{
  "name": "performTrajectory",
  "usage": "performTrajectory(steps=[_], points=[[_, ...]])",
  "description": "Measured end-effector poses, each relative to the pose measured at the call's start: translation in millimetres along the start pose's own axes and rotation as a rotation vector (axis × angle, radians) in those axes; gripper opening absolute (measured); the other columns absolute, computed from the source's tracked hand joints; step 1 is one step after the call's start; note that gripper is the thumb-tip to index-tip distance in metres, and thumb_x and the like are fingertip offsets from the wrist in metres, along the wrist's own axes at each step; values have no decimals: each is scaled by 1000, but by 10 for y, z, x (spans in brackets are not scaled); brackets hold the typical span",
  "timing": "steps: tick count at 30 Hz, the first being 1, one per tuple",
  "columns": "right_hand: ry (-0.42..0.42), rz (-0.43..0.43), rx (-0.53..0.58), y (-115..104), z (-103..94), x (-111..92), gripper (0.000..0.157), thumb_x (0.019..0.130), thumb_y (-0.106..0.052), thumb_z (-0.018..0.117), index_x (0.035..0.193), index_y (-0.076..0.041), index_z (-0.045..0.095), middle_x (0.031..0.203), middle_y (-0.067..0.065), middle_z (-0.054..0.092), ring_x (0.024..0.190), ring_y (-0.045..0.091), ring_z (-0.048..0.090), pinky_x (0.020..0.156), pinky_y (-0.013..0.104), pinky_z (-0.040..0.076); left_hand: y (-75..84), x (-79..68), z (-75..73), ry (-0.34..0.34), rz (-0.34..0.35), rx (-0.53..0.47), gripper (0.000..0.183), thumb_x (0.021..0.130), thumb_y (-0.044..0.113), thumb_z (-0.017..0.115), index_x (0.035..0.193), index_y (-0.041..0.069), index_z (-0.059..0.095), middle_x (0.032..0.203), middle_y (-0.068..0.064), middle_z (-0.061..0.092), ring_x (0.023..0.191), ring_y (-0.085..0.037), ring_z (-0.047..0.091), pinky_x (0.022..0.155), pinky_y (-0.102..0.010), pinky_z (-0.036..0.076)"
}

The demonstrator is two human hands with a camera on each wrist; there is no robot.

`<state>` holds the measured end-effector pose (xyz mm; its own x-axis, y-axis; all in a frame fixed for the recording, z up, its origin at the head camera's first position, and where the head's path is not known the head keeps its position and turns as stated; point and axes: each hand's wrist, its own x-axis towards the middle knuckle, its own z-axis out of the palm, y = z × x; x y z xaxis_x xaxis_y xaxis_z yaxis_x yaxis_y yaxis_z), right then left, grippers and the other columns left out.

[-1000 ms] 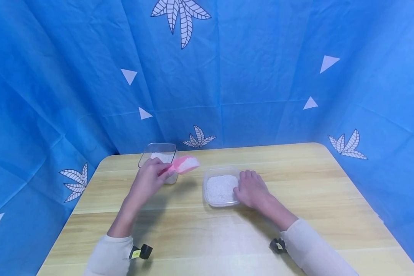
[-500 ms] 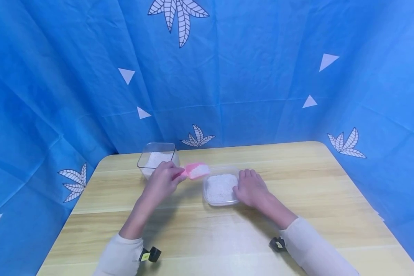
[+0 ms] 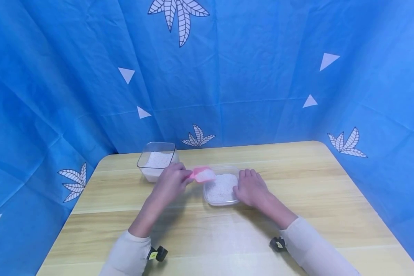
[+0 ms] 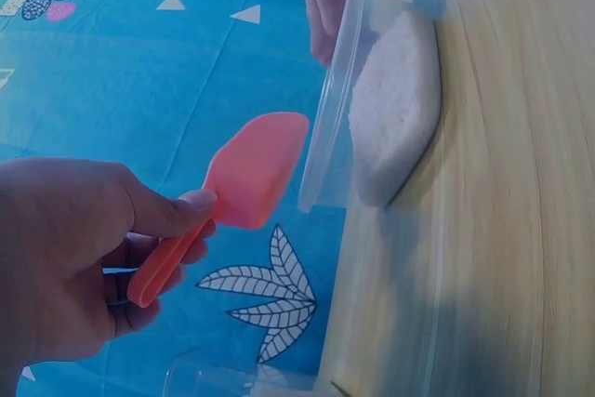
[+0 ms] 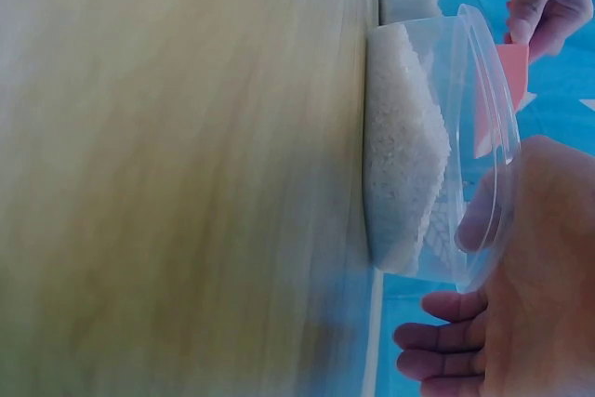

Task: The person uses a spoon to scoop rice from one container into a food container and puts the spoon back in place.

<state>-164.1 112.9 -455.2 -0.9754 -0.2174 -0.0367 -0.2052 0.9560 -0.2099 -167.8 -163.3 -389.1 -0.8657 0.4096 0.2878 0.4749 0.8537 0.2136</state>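
My left hand (image 3: pixel 170 183) holds a pink scoop (image 4: pixel 256 174) by its handle, thumb on top and fingers curled beneath. White rice-like grains fill the scoop's bowl in the head view. It hovers over the left rim of a clear plastic container (image 3: pixel 221 203), which is partly filled with the same white grains (image 5: pixel 400 151). My right hand (image 3: pixel 252 188) grips that container at its right rim, with the thumb inside the wall and the fingers outside. A taller clear box (image 3: pixel 151 175), also holding white grains, stands behind and left of the left hand.
Everything stands on a light wooden table (image 3: pixel 207 237). Blue patterned cloth (image 3: pixel 248 76) hangs close behind the table's back edge and along both sides. A black strap device (image 3: pixel 156 253) sits at the left wrist, another (image 3: pixel 277 244) at the right.
My left hand has carried the loaded scoop rightward and slightly toward me, from beside the taller box to over the container's left rim. The right hand has stayed on the container.
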Motion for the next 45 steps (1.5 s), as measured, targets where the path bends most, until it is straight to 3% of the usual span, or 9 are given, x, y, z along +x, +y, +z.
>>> performTrajectory(steps=[7,23,35,45], points=[[15,-6,0,5,0,0,50,91,-33,44,120,7,50,100,15,51,95,29,47,87,43,43,73,64,5,-10,34,50,25,82,23,80,105,13,77,88,-3,68,85,-19,54,82,-32,46],[12,-13,-1,3,-11,0,48,91,-34,45,116,6,50,99,14,51,93,28,46,86,42,42,195,168,60,23,126,64,20,82,22,79,101,14,78,88,-3,69,85,-19,55,80,-33,45],[4,-12,-8,16,-4,8,47,92,-33,44,118,6,50,101,14,50,95,28,46,87,41,42,354,226,91,-19,170,131,23,83,26,79,104,18,78,97,-3,71,91,-20,57,80,-32,47],[2,-12,2,11,-2,6,47,92,-32,44,119,7,50,100,14,50,96,29,46,88,42,42,462,251,87,43,230,204,25,80,27,81,102,18,78,98,-2,70,90,-18,52,75,-30,43]])
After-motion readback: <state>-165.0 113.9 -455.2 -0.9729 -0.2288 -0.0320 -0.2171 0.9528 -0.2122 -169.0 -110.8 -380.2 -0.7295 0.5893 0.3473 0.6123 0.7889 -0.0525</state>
